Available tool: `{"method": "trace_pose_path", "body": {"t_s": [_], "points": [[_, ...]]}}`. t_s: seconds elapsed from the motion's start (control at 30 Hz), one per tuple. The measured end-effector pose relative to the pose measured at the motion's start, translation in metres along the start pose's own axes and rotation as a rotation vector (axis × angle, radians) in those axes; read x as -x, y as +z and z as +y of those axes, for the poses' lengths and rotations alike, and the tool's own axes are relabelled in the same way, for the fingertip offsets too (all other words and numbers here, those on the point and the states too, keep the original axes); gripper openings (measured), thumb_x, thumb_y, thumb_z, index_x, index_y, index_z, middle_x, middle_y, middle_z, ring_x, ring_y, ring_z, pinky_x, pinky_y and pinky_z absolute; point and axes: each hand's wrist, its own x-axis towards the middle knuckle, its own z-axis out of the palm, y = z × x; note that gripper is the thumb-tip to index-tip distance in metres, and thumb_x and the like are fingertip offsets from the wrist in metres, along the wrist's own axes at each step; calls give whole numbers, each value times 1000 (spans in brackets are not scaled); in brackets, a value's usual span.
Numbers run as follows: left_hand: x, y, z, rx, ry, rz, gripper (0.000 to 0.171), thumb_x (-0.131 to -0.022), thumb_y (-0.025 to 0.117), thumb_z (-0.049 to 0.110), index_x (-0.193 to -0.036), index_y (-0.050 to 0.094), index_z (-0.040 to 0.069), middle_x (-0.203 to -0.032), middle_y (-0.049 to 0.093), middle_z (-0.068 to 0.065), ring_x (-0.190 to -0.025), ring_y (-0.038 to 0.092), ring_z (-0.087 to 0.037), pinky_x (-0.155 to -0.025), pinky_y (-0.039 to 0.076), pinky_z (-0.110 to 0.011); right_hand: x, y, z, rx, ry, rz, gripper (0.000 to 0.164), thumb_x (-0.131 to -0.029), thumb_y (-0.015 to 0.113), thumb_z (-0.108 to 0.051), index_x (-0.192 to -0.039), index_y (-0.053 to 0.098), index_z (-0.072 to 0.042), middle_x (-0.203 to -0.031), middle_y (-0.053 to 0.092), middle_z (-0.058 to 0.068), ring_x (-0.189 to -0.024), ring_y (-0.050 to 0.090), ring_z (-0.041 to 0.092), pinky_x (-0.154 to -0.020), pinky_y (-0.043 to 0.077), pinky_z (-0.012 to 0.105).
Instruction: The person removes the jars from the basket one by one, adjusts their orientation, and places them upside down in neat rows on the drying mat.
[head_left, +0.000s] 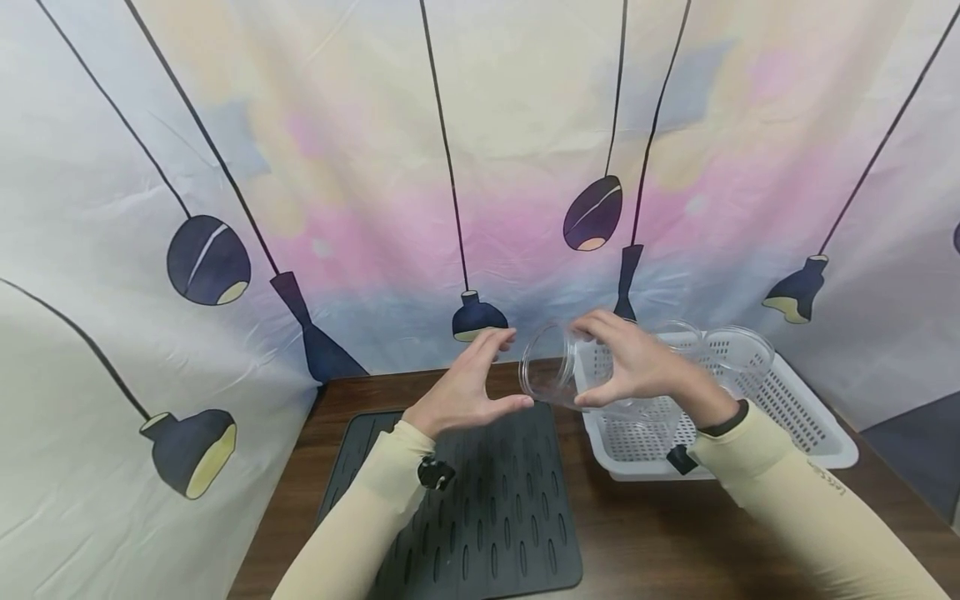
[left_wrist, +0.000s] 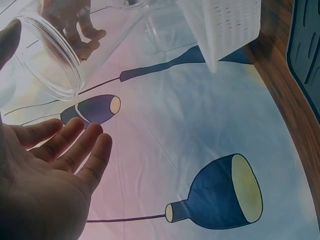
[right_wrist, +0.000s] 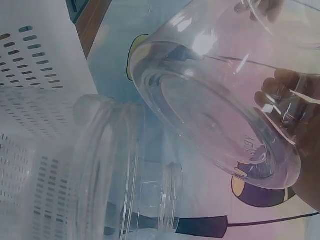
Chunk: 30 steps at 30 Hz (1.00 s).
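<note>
A clear jar (head_left: 550, 371) is held on its side above the table by my right hand (head_left: 633, 364), whose thumb and fingers wrap round it. Its ringed mouth (left_wrist: 55, 57) points left, toward my left hand (head_left: 467, 387). That left hand is spread in a C shape just short of the rim, with nothing in its grasp. In the left wrist view its palm and relaxed fingers (left_wrist: 75, 150) show below the mouth. The jar's thick round base (right_wrist: 215, 120) faces the right wrist camera. More clear jars (head_left: 738, 354) sit in the white basket (head_left: 813, 425) beneath my right forearm.
A dark grey ribbed mat (head_left: 480, 517) lies on the brown wooden table (head_left: 637, 542), left of the basket. Close behind the table hangs a cloth backdrop (head_left: 390, 208) printed with lamps. In the right wrist view, jar rims (right_wrist: 125, 165) stand near the held jar.
</note>
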Motion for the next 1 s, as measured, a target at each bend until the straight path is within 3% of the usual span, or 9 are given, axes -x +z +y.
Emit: {"method": "trace_pose_path", "body": {"t_s": [0.4,0.63,1.0], "points": [[-5,7,3,1,29,8,90,-84,72,51,-154,26,18,-149,37,-5,-131,43,-19,-105,44,-45,0,5,0,18,0,-9,97,-62,85,-56,-136,50,-3,-125,54,6,-109,52,20,-90,48,45],[-9,10,6,23,63,12,89,-84,72,49,-154,26,18,-147,37,-1,-130,45,-23,-105,44,-44,0,7,1,22,-14,-8,96,-63,85,-55,-136,50,-2,-125,53,7,-109,52,20,-90,49,45],[-10,11,10,34,80,18,89,-84,72,47,-154,25,19,-148,38,-5,-127,45,-19,-103,46,-44,-4,10,-4,9,-29,-14,91,-65,82,-55,-135,51,-5,-124,54,7,-109,52,20,-90,49,45]]}}
